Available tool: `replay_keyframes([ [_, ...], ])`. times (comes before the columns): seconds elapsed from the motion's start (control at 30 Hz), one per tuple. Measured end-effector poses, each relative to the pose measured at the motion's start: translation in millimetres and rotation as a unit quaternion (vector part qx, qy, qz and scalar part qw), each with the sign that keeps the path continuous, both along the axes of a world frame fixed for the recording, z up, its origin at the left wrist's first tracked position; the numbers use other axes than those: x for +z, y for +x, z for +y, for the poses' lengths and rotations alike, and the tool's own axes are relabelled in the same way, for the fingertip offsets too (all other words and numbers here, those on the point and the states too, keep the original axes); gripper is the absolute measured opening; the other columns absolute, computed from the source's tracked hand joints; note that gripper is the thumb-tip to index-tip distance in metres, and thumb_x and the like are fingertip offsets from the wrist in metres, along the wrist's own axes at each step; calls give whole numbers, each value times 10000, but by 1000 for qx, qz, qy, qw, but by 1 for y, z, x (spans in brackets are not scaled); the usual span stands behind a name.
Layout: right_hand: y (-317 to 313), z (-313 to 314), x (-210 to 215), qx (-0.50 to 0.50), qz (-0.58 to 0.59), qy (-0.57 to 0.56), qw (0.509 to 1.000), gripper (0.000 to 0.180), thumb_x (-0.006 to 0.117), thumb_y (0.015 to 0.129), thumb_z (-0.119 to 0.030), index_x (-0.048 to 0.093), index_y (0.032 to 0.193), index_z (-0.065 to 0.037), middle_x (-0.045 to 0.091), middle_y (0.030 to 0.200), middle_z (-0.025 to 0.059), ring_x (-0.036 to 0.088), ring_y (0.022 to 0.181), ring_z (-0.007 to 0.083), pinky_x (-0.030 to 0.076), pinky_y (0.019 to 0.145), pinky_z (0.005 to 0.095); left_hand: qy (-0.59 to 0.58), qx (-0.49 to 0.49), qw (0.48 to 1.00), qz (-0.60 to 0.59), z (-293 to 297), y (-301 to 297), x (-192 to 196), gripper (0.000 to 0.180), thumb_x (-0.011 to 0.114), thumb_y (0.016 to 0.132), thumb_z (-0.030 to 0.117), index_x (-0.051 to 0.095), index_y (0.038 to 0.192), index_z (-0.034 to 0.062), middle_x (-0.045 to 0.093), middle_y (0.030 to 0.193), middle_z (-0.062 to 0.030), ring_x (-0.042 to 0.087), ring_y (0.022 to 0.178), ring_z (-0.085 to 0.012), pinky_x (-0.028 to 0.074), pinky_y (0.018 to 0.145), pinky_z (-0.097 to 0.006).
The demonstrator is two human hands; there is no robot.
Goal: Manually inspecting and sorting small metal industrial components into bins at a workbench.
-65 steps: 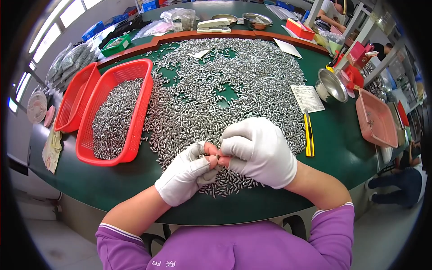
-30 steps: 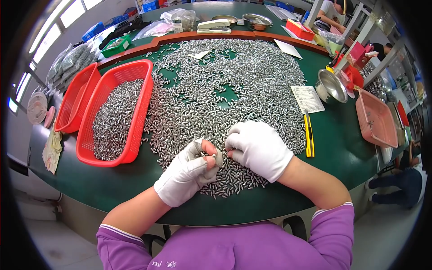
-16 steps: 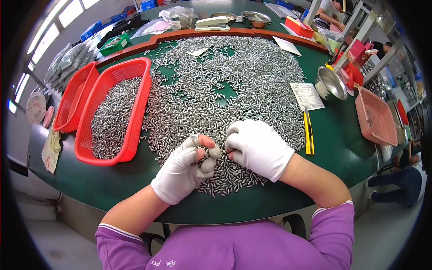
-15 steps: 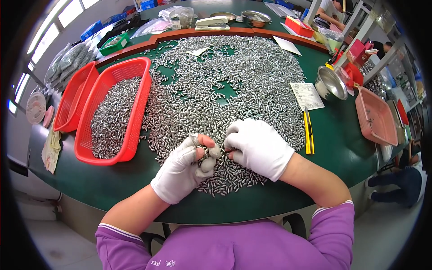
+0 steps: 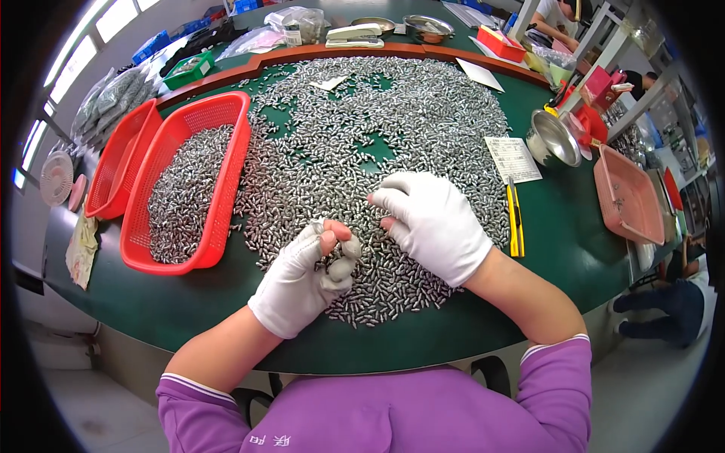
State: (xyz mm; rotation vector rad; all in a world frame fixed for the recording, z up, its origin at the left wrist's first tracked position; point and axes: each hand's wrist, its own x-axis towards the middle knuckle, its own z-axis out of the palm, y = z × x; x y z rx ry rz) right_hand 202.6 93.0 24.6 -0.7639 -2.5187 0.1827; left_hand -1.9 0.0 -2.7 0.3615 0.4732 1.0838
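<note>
**Gloved hands sorting small metal pieces**

Small metal pieces (image 5: 362,143) are covering the green table (image 5: 574,249); they look hard, light and slippery, best pinched at mid-length. The left hand (image 5: 298,283) is pinching a few; the right hand (image 5: 434,223) is resting spread. A red basket (image 5: 226,189) is sitting at nine o'clock.

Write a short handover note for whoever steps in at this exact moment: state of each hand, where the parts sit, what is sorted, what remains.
Left hand, gloved: fingers pinched on a few small metal parts, hovering at the pile's near edge.
Right hand, gloved: open, palm down on the metal parts pile.
Done: the red basket at left is partly filled with parts; a second red basket sits behind it.
Left: most parts are spread loose over the green table.
</note>
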Motion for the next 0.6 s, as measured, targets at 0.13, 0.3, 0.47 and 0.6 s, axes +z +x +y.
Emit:
replay_keyframes([
  [0.13,-4,6,-14,38,-3,-5,999,216,720,748,-138,702,957,-87,645,962,56,630,905,270,522,775,393,-4,4,1000,2,-1,-1,0,173,604,960,230,549,1078,116,585,980,-38,499,721,-102,429,657,-241],
  [0.3,-2,6,-15,32,-8,-22,999,73,706,748,-115,661,798,-86,650,922,52,637,863,271,525,758,380,-9,1,1000,9,-1,0,3,183,609,957,236,550,1070,106,585,973,-43,504,722,-104,439,664,-242],
  [0.47,-2,5,-9,22,-4,-25,999,81,701,749,-110,661,814,-84,647,931,56,633,875,276,520,772,389,-8,-1,1000,-1,-1,0,4,184,611,955,232,547,1067,101,582,962,-53,473,696,-104,410,633,-234],
  [0.6,1,2,-5,39,-3,-35,999,95,703,757,-128,668,832,-81,648,976,64,629,903,282,515,795,400,-7,-3,1000,3,-1,2,5,189,619,949,231,547,1064,99,579,957,-52,462,689,-102,401,624,-233],
])
